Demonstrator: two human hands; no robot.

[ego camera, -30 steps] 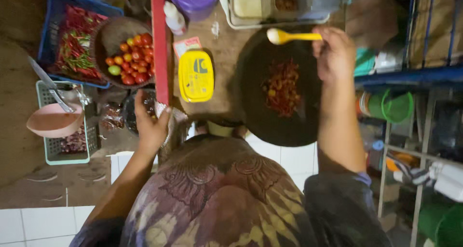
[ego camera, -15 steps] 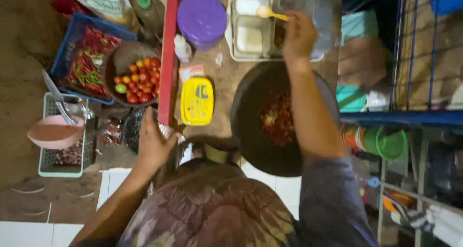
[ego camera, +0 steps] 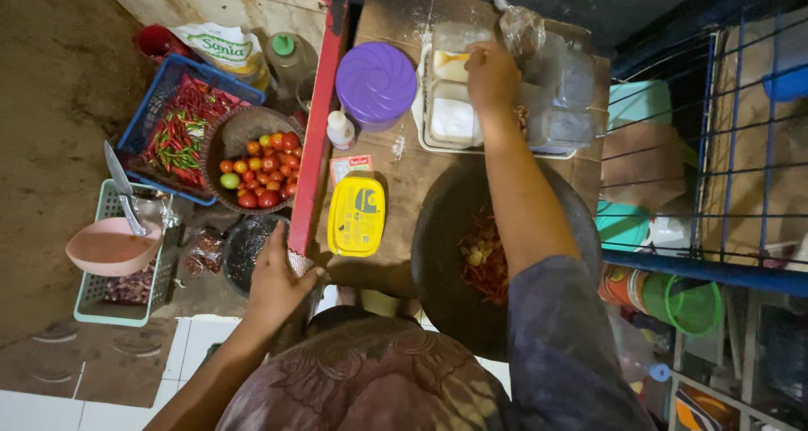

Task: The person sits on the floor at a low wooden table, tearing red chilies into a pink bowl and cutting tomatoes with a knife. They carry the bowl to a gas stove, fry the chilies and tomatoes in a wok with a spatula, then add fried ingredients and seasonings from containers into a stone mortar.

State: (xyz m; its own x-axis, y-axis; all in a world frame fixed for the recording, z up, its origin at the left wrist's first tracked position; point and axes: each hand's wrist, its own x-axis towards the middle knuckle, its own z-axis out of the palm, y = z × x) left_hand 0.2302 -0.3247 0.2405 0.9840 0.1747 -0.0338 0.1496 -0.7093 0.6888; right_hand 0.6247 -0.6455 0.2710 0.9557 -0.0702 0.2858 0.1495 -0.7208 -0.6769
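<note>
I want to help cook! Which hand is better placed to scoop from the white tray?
Probably the right hand: it is already over the white tray. The left hand rests far away at the table corner.

Cramped home kitchen (stone mortar (ego camera: 446,254), chilli basket (ego camera: 181,128), tomatoes (ego camera: 261,170)).

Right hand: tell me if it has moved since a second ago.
Yes. The right hand has gone from the far rim of the dark stone mortar, forward over it, to the white compartment tray beside the purple lid.
</note>
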